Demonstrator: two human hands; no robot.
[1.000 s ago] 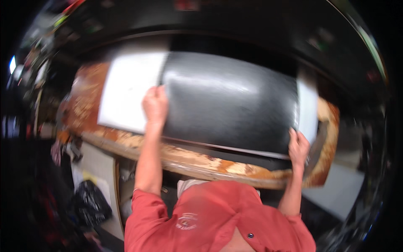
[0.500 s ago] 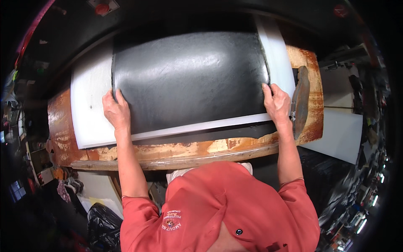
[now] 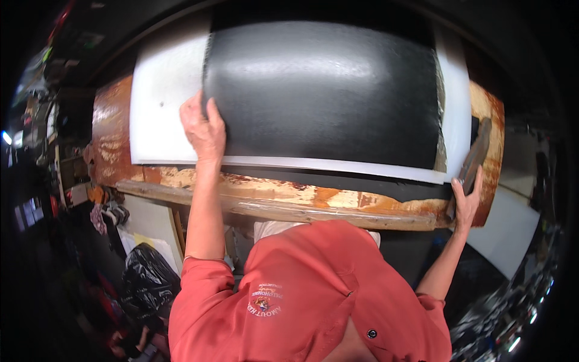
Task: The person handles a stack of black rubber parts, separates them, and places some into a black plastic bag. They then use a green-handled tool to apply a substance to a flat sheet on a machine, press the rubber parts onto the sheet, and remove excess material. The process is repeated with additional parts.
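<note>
A glossy black sheet lies on a larger white sheet, whose borders show at the left, right and near sides. At the black sheet's left edge, my left hand is closed with thumb and fingers around the edge. My right hand is off the sheet, at the right end of the worktop. Its thumb and fingers close around a long, slightly curved, dark grey-brown bar-like tool. The tool's exact kind does not show. A rough greyish strip runs along the black sheet's right edge.
The worn, peeling brown worktop has a wooden rail along its near edge. Another dark sheet shows below the white one. A black plastic bag and pale boards stand at lower left; a pale panel is at lower right.
My right hand has left the black sheet's right edge and moved right and nearer, onto the tool. My left hand stays at the left edge. The whole view has shifted.
</note>
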